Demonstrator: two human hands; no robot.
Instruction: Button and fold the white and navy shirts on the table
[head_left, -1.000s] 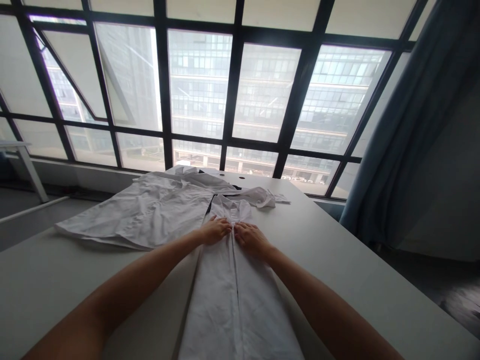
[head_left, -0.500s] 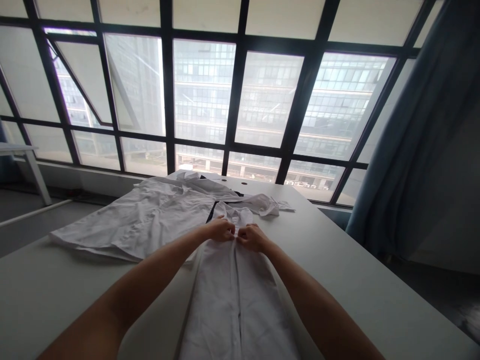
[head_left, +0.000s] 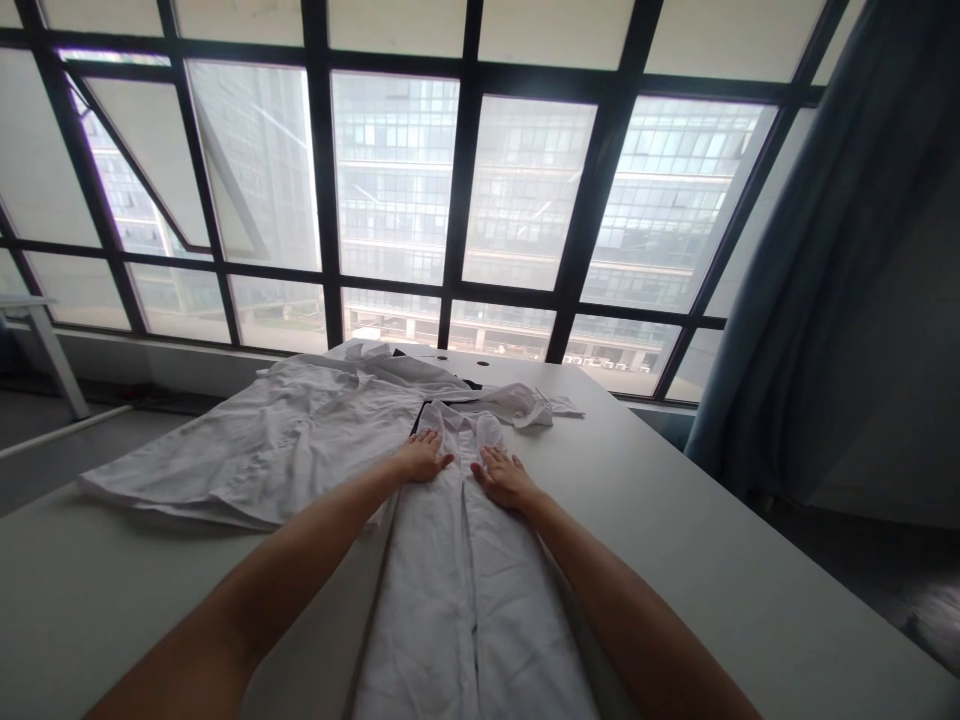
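A white button-front shirt [head_left: 420, 610] lies lengthwise on the table, its centre opening running toward me. My left hand [head_left: 421, 457] rests flat on the shirt's upper left side, and my right hand [head_left: 506, 480] rests flat on its upper right side. Neither hand grips the cloth, and the opening runs between them. Beyond my hands, a crumpled white fabric part [head_left: 521, 405] bunches to the right. More wrinkled white cloth [head_left: 300, 440] spreads to the left, apparently joined to the same garment, though I cannot tell.
The pale grey table [head_left: 675, 520] has a long edge on the right, with the floor below. Behind it stands a dark-framed window [head_left: 465, 190] overlooking buildings. A blue-grey curtain [head_left: 787, 300] hangs at the right, and a white table leg [head_left: 45, 350] stands at the left.
My hands have moved apart from the centre opening, where they were pinching the cloth. Their fingers have opened, and both now lie flat on the shirt.
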